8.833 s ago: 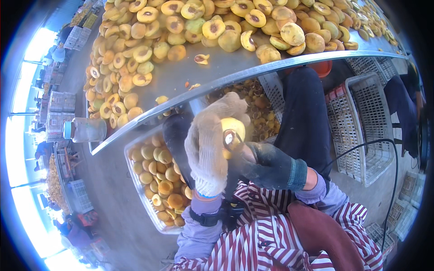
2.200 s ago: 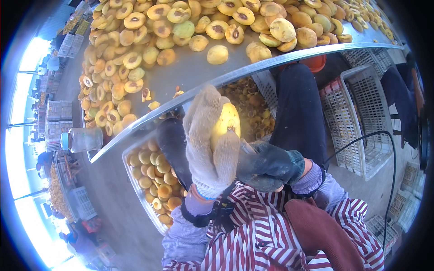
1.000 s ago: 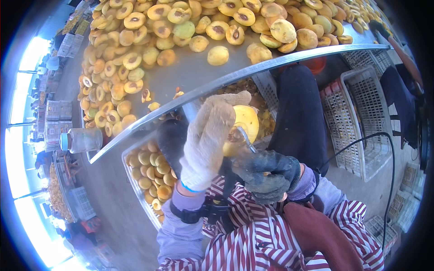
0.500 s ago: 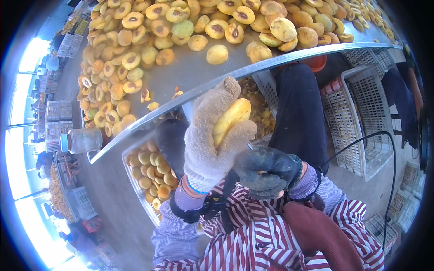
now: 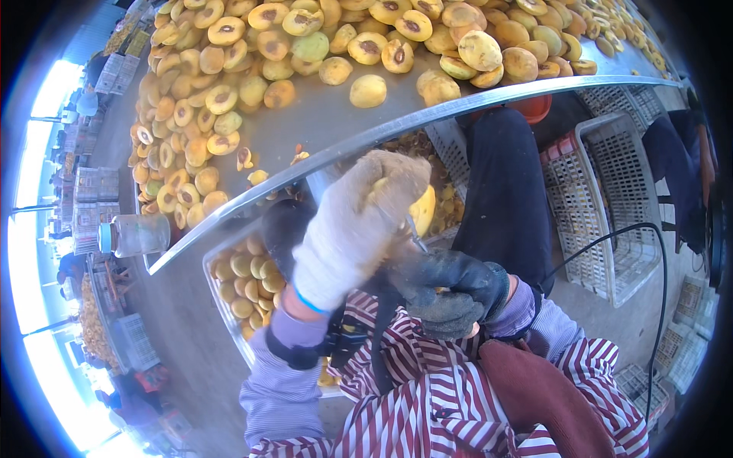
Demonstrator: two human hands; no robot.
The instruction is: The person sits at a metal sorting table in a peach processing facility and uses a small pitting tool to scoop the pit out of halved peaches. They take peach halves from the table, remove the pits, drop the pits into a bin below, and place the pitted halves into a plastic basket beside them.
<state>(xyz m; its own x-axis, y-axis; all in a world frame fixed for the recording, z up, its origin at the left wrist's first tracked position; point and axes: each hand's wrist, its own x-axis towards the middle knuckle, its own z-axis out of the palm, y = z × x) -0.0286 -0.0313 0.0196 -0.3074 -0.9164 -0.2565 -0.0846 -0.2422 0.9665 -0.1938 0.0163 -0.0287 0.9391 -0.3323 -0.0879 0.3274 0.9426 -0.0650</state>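
Observation:
My left hand [image 5: 359,217], in a pale knitted glove with a dirty palm side, is closed around a yellow peach half [image 5: 422,211]. Motion blurs this hand, and its fingers cover much of the fruit. Close beside it, my right hand [image 5: 450,288] wears a dark coated glove and is curled around a thin metal tool [image 5: 416,235]. The tool's shaft points up toward the peach half; whether its tip touches the flesh I cannot tell. Many halved peaches [image 5: 221,99], some with pits showing, lie on the metal table [image 5: 305,126] beyond my hands.
Under the table edge stands a crate of peach halves [image 5: 246,286] at my left, with another crate of fruit scraps [image 5: 447,191] between my knees. White plastic crates [image 5: 603,206] and a black cable [image 5: 663,305] are at right. A clear jar [image 5: 141,235] sits by the table's left corner.
My left hand has turned over, so its back now faces up, and has dropped slightly to the left at the wrist. The peach half is more covered. My right hand has barely moved.

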